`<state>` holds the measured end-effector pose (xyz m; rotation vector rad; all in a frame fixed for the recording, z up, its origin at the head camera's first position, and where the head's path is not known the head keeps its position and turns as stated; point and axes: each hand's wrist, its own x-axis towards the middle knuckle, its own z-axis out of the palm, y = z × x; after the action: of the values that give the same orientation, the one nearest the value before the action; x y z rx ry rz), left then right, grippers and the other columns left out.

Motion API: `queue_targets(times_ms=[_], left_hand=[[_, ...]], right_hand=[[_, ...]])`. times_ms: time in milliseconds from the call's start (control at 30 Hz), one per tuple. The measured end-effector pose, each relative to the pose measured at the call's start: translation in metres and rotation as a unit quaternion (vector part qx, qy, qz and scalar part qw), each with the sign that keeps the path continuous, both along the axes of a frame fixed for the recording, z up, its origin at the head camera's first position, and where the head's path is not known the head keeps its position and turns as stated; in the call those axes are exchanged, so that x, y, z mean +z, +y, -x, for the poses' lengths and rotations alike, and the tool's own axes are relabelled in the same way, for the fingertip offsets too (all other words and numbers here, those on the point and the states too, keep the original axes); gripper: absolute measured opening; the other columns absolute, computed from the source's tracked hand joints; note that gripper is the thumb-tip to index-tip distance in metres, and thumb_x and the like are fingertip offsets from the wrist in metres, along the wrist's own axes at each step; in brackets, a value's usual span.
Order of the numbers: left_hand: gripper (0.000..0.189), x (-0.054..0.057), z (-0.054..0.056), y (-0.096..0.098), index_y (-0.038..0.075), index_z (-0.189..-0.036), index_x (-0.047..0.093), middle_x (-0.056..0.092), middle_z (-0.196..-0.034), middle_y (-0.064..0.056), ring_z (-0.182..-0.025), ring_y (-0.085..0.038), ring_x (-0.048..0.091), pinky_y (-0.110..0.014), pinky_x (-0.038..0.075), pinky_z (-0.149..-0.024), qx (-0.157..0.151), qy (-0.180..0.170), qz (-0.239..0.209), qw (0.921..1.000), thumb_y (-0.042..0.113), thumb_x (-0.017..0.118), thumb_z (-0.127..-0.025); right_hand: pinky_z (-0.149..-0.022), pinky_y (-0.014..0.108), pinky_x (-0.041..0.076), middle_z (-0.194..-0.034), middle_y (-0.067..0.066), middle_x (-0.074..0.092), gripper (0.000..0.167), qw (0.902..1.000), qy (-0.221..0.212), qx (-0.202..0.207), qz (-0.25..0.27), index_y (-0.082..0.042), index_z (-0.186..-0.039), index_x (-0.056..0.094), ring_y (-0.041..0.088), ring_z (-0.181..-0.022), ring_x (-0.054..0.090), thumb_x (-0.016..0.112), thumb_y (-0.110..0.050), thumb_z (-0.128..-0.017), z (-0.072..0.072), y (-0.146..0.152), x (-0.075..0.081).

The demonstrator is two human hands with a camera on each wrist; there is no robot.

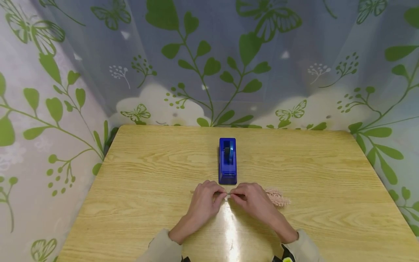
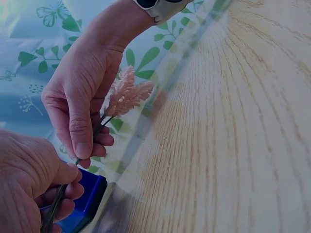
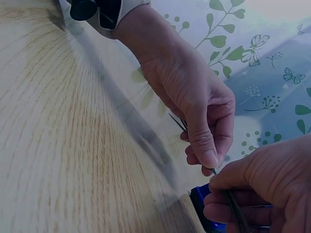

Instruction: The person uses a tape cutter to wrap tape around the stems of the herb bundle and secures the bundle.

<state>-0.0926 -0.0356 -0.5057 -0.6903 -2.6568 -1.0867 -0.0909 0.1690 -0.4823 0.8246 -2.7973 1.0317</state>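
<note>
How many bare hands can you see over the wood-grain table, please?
2: the left hand and the right hand, pinching thin dark stems on the near side of the blue plastic tape dispenser.

The left arm (image 1: pixel 181 230) extends from seven o'clock, the right arm (image 1: pixel 285 227) from five. The left hand (image 1: pixel 204 200) aims its fingers (image 1: pixel 217 188) toward three o'clock, the right hand (image 1: pixel 256 201) toward nine, tips close together, both pinching.

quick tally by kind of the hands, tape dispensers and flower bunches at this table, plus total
left hand and right hand: 2
blue tape dispenser: 1
pink flower bunch: 1
total: 4
</note>
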Motion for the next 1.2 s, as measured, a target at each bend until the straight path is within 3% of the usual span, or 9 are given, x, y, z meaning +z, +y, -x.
queue_targets(times_ms=[233,433,500,700,1033,1200], left_hand=[[0.005,0.0006,0.0004,0.0001,0.014,-0.089,0.080,0.073,-0.084,0.005,-0.077,-0.012,0.060,-0.027,0.042,-0.071,-0.004,0.004,-0.013,0.9999,0.011,0.083,-0.087],[0.006,-0.0002,0.0014,0.0007,0.013,-0.089,0.080,0.074,-0.083,0.004,-0.076,-0.011,0.060,-0.027,0.043,-0.072,-0.010,0.004,-0.026,0.9996,0.008,0.084,-0.086],[0.006,-0.0009,0.0019,0.0010,0.012,-0.088,0.080,0.074,-0.082,0.004,-0.076,-0.011,0.060,-0.027,0.044,-0.072,-0.011,0.006,-0.030,0.9995,0.007,0.084,-0.086],[0.008,-0.0025,0.0029,0.0009,0.012,-0.088,0.081,0.074,-0.082,0.004,-0.076,-0.010,0.060,-0.027,0.044,-0.072,-0.018,0.015,-0.038,0.9990,0.006,0.085,-0.085],[0.008,-0.0022,0.0023,0.0011,0.012,-0.089,0.080,0.074,-0.082,0.003,-0.076,-0.011,0.060,-0.027,0.046,-0.071,-0.020,0.020,-0.032,0.9991,0.007,0.085,-0.085],[0.006,-0.0020,0.0012,0.0010,0.012,-0.090,0.080,0.074,-0.084,0.004,-0.078,-0.011,0.061,-0.026,0.045,-0.071,-0.021,0.021,-0.019,0.9994,0.009,0.084,-0.087]], right_hand=[[-0.059,0.018,0.052,-0.085,0.000,0.076,0.011,0.9999,0.008,-0.011,0.004,-0.008,-0.097,0.083,0.001,-0.067,0.062,0.078,-0.002,-0.090,0.0001,0.0000,-0.0019],[-0.060,0.018,0.052,-0.084,-0.001,0.076,0.007,0.9996,-0.015,-0.023,0.011,-0.008,-0.095,0.083,0.000,-0.068,0.061,0.079,-0.004,-0.091,-0.0001,-0.0006,-0.0001],[-0.058,0.018,0.050,-0.079,-0.005,0.072,0.006,0.9991,-0.031,-0.027,0.009,-0.010,-0.091,0.082,-0.002,-0.066,0.058,0.077,-0.007,-0.093,0.0001,-0.0007,0.0009],[-0.053,0.020,0.037,-0.066,-0.013,0.051,0.025,0.9973,-0.064,-0.031,-0.018,-0.016,-0.079,0.073,0.000,-0.058,0.042,0.065,-0.012,-0.102,0.0006,-0.0006,0.0021],[-0.053,0.019,0.035,-0.067,-0.012,0.046,0.030,0.9982,-0.036,-0.037,-0.031,-0.019,-0.072,0.065,0.001,-0.058,0.039,0.067,-0.009,-0.100,0.0005,-0.0018,0.0029],[-0.052,0.019,0.036,-0.067,-0.013,0.049,0.026,0.9990,-0.017,-0.031,-0.025,-0.017,-0.074,0.069,-0.001,-0.058,0.040,0.069,-0.007,-0.098,0.0009,-0.0012,0.0022]])
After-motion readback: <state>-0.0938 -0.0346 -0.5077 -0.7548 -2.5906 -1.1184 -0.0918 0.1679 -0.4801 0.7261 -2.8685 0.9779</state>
